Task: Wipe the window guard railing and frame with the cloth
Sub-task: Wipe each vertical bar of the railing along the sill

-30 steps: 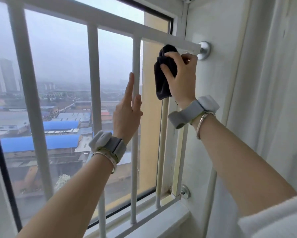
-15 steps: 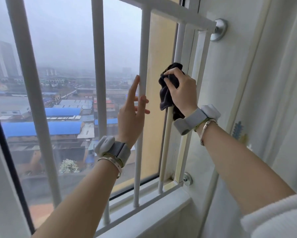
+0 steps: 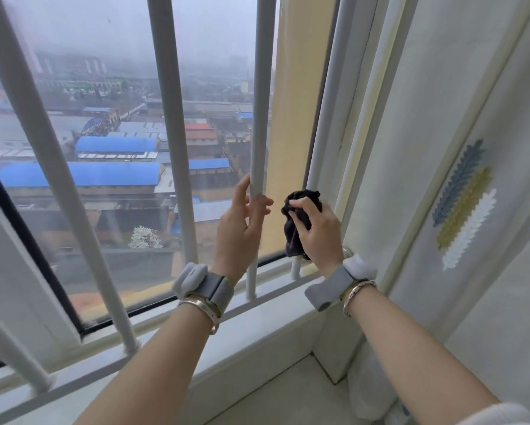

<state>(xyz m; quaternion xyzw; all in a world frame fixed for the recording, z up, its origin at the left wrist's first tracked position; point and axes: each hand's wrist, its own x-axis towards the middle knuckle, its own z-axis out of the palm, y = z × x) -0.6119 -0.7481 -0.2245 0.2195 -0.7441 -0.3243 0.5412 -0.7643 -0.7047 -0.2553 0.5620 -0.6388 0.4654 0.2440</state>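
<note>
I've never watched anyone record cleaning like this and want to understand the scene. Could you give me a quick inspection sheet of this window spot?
Surface: white window sill below the guard, bare where visible.
Job's things: dark cloth bunched round the lower end of the rightmost white bar; white window guard bars span the window.
Clutter: nothing seen.
Hands: right hand grips the cloth against that bar; left hand rests on the neighbouring bar, fingers curled round it.
Cables: nothing seen; grey wristbands and bracelets on both wrists.
Surroundings: hazy view of blue-roofed buildings; pale curtain with leaf embroidery at right.
</note>
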